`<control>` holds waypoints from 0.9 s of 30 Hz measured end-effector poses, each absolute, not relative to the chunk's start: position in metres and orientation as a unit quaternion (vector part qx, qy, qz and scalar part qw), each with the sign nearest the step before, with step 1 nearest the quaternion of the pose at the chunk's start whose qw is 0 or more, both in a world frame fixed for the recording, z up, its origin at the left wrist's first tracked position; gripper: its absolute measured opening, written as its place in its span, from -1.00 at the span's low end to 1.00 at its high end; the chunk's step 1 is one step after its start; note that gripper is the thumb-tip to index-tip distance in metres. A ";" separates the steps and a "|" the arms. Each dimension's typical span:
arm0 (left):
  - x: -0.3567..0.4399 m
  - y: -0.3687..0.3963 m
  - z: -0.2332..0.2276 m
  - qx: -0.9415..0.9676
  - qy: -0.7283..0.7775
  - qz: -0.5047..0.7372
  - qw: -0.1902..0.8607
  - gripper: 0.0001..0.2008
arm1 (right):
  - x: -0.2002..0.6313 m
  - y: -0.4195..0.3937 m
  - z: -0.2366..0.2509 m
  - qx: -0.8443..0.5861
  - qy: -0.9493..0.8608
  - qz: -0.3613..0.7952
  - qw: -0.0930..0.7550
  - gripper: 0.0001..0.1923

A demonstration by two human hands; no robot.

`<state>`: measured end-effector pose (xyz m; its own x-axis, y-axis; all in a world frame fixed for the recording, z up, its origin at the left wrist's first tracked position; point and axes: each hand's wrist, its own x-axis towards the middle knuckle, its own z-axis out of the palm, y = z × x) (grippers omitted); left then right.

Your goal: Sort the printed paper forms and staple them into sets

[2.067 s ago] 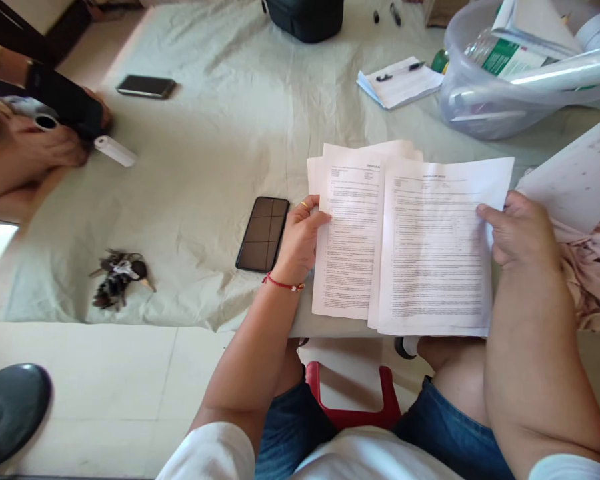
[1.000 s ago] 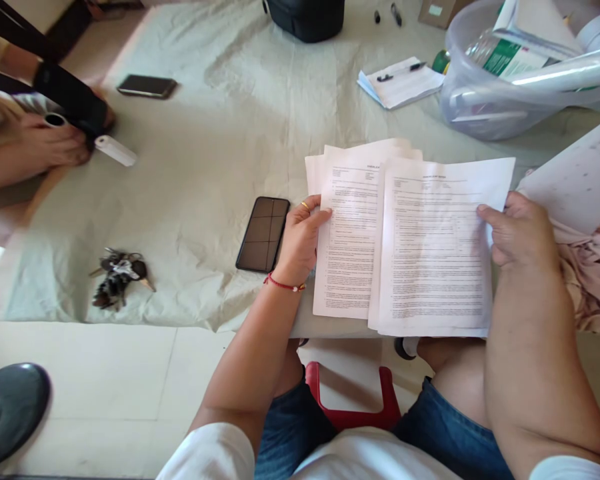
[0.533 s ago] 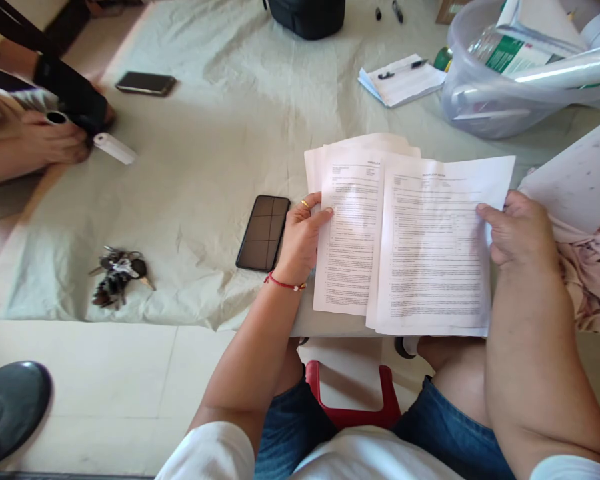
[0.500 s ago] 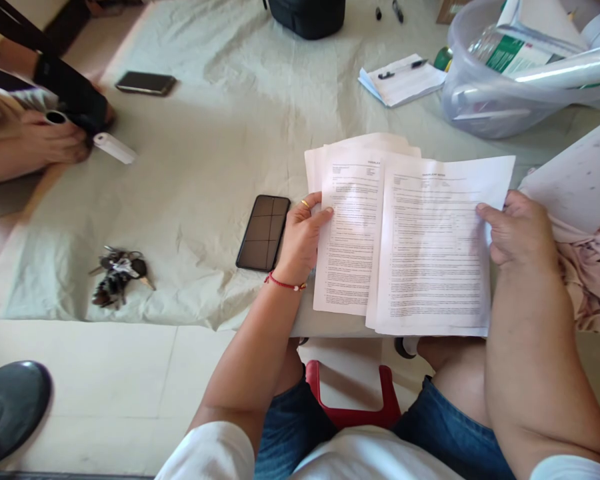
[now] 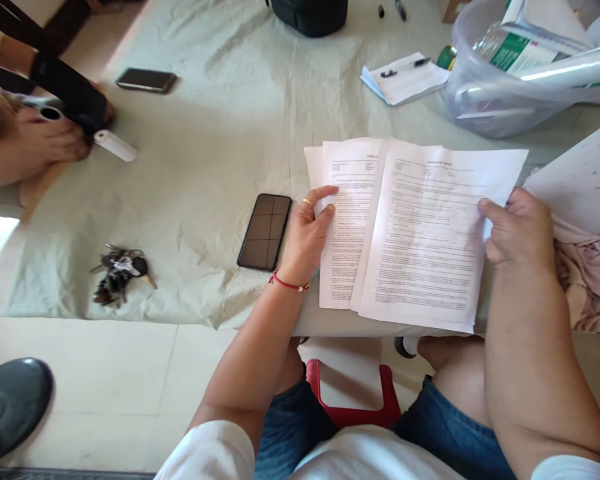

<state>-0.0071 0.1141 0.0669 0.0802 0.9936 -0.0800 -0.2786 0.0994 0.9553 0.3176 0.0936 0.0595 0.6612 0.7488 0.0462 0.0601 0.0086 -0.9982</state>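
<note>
Several printed paper sheets [image 5: 423,240] overlap in two groups above the near edge of the cloth-covered table. My left hand [image 5: 307,230] grips the left edge of the left sheets [image 5: 343,253], its thumb on top and its index finger stretched over the paper; a ring and a red bracelet are on it. At the right edge, my right hand [image 5: 517,227] pinches the right sheets, thumb on top and the other fingers curled beneath. Just left of my left hand lies a black phone [image 5: 265,231] with a dark screen.
A bunch of keys [image 5: 123,273] and a second phone [image 5: 147,81] lie leftward. Another person's hands [image 5: 55,137] rest at the left edge near a white cylinder [image 5: 115,145]. A notepad with a pen [image 5: 405,78], a plastic tub [image 5: 505,110] and pink fabric [image 5: 587,273] are on the right.
The right sheets have tilted and shifted, their lower edge moving left over the left sheets. My left index finger has stretched onto the paper.
</note>
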 end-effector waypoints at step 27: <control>0.005 0.108 0.064 0.438 0.449 0.440 0.642 -0.68 | 0.302 0.094 0.058 -0.613 -0.340 0.295 0.649 -0.69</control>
